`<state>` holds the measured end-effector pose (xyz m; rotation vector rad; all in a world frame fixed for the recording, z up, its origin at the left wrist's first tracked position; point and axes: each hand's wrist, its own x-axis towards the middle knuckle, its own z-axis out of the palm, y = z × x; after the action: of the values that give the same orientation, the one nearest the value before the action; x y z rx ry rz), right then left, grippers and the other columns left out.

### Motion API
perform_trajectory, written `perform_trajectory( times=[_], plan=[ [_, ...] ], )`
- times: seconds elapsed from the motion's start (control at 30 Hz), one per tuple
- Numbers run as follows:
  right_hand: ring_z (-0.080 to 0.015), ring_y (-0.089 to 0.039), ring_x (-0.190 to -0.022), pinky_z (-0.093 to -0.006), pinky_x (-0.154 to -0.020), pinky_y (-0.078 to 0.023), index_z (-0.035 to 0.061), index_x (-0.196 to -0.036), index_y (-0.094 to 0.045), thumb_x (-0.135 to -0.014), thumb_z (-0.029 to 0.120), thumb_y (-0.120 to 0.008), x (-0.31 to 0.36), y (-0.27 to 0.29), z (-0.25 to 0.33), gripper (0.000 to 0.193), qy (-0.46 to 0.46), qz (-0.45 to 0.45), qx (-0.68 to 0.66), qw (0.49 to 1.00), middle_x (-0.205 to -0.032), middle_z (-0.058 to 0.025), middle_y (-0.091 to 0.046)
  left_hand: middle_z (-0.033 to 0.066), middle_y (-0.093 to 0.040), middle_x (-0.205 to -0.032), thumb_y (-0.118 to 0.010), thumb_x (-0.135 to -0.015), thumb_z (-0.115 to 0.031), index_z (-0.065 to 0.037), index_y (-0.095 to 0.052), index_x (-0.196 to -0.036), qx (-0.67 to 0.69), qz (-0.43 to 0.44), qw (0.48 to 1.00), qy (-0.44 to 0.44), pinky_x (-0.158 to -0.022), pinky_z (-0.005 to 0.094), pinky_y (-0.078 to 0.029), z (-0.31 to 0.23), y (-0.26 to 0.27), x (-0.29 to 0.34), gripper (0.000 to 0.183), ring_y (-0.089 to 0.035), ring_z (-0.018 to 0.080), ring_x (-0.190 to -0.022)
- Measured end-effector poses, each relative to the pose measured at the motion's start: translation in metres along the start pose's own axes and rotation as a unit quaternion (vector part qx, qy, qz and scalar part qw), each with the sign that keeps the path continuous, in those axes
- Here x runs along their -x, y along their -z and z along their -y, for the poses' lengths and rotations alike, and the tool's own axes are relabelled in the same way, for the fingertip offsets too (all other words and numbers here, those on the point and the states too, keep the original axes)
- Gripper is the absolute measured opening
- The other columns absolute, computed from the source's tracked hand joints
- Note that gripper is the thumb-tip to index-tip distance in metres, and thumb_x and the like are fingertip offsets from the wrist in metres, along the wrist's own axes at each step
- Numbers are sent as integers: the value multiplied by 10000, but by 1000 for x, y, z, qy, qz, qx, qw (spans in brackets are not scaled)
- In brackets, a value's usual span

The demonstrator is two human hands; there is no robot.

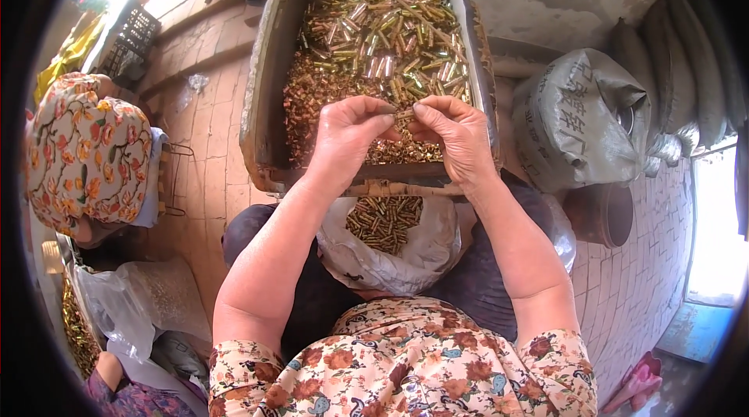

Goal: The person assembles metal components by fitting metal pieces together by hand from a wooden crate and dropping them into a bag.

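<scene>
Small metal piece (405, 116) apparently pinched between left hand (349, 134) and right hand (460, 136), above parts-filled wooden tray (271, 78); brick floor (214, 128) around.

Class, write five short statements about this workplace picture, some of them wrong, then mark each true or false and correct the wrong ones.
1. The left hand and the right hand are close together over the box. True.
2. The white bag below the box is empty. False: brass-coloured pieces lie in it.
3. The large grey sack stands to the left of the box. False: it stands to the right.
4. Another person in a floral top is on the left side of the picture. True.
5. The sleeves of the person at the box are plain. False: they are floral.
</scene>
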<state>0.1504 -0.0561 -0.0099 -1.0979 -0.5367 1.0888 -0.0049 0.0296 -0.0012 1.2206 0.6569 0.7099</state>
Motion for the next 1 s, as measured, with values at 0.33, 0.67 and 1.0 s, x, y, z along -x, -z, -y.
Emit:
perform_trajectory(
  times=[0.33, 0.67, 1.0],
  plan=[
    [-158, -683, -721, -274, -661, -580, 21, -922, -666, -857, 54, -685, 0, 2, -2, 75, -33, 1, -79, 996, -827, -70, -686, 53, -673, -813, -627, -853, 38, 41, -651, -947, -88, -19, 994, -60, -692, 229, -523, 1, -5, 3, 96, -665, 123, -731],
    [-156, -682, -729, -276, -668, -581, 26, -911, -669, -852, 37, -682, 2, 1, -3, 62, -24, -1, -67, 997, -826, -70, -686, 53, -677, -821, -633, -844, 39, 32, -654, -943, -97, -26, 994, -45, -690, 233, -522, -1, -6, 5, 102, -665, 118, -734],
    [-137, -673, -720, -265, -671, -570, 15, -910, -672, -837, 39, -699, 5, 11, 6, 81, -50, 59, -19, 997, -808, -68, -684, 57, -664, -808, -631, -825, 59, 24, -637, -926, -46, 24, 999, -2, -689, 246, -529, -4, 0, 12, 107, -658, 134, -712]
  ],
)
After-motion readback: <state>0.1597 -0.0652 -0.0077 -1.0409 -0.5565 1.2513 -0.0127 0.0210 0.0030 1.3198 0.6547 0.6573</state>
